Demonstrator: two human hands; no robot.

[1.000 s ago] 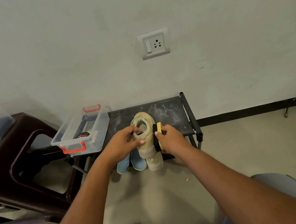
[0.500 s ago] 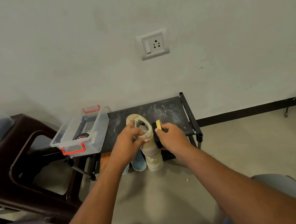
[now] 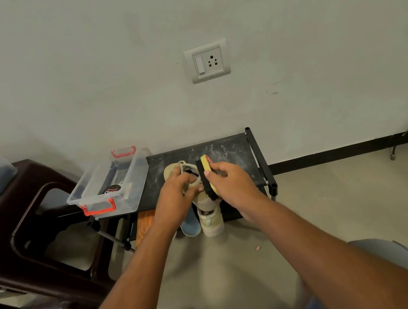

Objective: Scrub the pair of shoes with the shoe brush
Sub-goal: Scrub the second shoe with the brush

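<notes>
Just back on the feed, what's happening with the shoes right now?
A person is scrubbing above the black shoe rack. The left hand grips a beige shoe at its opening. The right hand holds the yellow-backed shoe brush with its black bristles against that shoe's side. The second beige shoe lies below, at the foot of the rack, beside a blue slipper, with neither hand on it.
</notes>
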